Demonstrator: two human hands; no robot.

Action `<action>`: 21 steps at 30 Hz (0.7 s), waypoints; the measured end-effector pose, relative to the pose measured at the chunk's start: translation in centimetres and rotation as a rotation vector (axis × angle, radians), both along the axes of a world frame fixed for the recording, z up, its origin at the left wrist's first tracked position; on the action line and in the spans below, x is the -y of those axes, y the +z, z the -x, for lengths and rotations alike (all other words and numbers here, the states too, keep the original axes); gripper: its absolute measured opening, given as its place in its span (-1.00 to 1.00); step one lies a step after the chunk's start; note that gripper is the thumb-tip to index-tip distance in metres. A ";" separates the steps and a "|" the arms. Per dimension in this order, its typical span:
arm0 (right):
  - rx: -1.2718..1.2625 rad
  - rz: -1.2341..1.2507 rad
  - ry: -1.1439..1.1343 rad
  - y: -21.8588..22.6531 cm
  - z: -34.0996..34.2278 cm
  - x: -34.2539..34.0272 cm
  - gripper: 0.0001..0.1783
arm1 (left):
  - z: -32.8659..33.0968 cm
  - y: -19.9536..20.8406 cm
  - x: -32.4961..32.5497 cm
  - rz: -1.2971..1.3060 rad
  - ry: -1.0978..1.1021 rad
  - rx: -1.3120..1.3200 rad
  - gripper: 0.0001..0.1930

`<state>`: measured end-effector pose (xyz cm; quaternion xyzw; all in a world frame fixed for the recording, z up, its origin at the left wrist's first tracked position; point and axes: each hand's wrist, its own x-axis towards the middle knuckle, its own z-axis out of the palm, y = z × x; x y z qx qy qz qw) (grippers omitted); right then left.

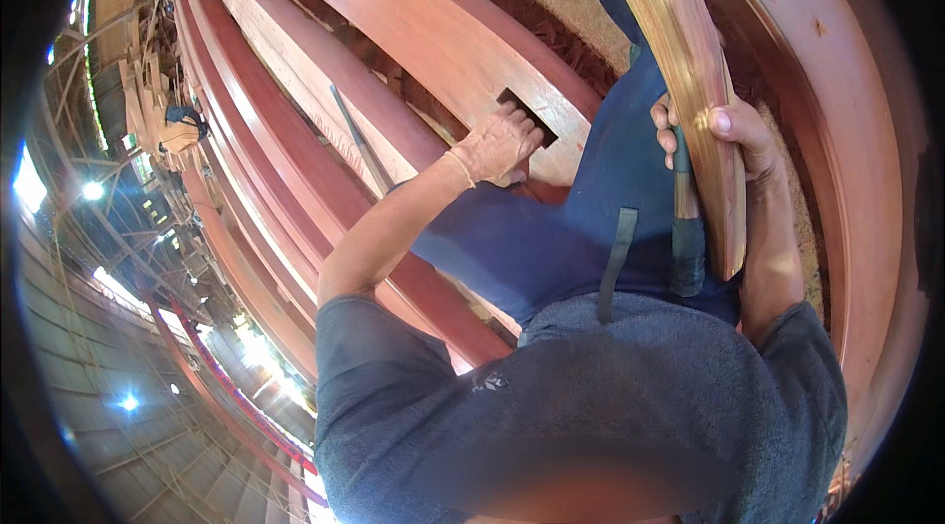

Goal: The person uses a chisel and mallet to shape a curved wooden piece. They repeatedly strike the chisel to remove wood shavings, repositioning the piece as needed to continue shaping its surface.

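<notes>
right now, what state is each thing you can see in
left hand, fingers curled at the slot
slot, cut into the reddish beam, partly covered
right hand, closed around the yellowish wooden piece
yellowish wooden piece, held, long and curved
dark-ended handle, beside that piece, lower end pointing toward the body
long thin tool, unheld
lamp, lit

No readable text, shirt mark [489, 382] (unclear)

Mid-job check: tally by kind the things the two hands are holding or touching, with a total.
Curved wooden piece: 1, in right hand
Dark-wrapped tool: 1, same hand
Slotted reddish beam: 1, at left hand
Total: 3
</notes>
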<state>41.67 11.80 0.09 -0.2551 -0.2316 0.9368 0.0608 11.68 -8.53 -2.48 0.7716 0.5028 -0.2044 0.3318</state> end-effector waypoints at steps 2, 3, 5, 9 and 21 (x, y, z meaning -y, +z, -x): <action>0.016 0.018 -0.016 -0.7 -0.3 -0.1 0.01 | 0.2 -0.4 -0.9 0.120 0.051 0.050 -0.35; 0.029 0.002 -0.031 -1.0 -0.3 -0.1 -0.10 | 0.3 -0.7 -1.4 0.150 0.047 0.037 -0.41; 0.046 -0.015 -0.034 -1.6 -0.5 0.0 -0.28 | 0.0 -1.7 -2.2 0.267 0.012 -0.038 -0.38; 0.093 0.002 -0.061 -2.4 -0.8 0.4 -0.24 | -0.1 -3.8 -3.4 0.436 0.000 -0.124 -0.38; 0.201 0.009 -0.138 -1.8 -0.1 1.0 -0.25 | 1.5 -5.9 -1.7 0.395 0.089 0.031 -0.34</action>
